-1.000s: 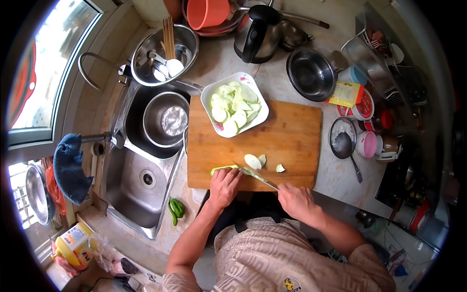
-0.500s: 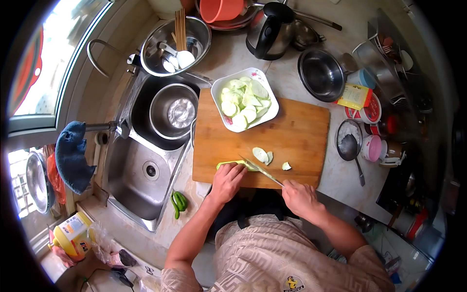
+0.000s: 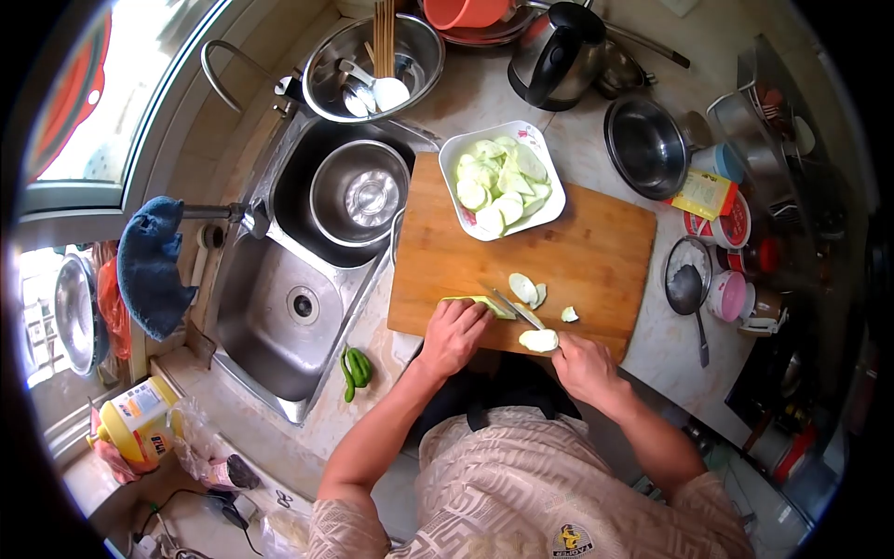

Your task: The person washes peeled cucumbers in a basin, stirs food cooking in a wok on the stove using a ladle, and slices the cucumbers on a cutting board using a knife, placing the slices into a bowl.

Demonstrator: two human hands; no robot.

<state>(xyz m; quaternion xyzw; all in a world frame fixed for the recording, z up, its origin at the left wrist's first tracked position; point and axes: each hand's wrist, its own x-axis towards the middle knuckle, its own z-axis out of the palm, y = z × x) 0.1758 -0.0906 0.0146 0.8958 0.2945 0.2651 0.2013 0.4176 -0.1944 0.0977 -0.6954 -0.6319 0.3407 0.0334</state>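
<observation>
My left hand (image 3: pixel 456 331) presses a pale green zucchini-like squash (image 3: pixel 491 305) against the wooden cutting board (image 3: pixel 596 238), near its front edge. Fingers curl over the squash and hide most of it. In my right hand (image 3: pixel 589 368) is a knife (image 3: pixel 518 311), its blade slanting left towards the cut end. A fresh pale slice (image 3: pixel 538 341) rests by the knife's handle end; whether it clings to the blade is unclear. Beyond the blade lie loose slices (image 3: pixel 521 286) and a small end piece (image 3: pixel 570 315). A white square bowl (image 3: pixel 451 154) full of slices stands at the board's back.
Left of the board is a double sink (image 3: pixel 251 326) with a steel basin (image 3: pixel 326 200) in it. Green peppers (image 3: pixel 356 369) lie on the counter between. A kettle (image 3: pixel 557 61) stands behind; a dark bowl (image 3: pixel 644 147) and a strainer with a spoon (image 3: pixel 684 279) are on the right.
A new slice has appeared beside the knife near my right hand. The whole view has shifted, moving the board right and slightly up. My left hand still holds the squash.
</observation>
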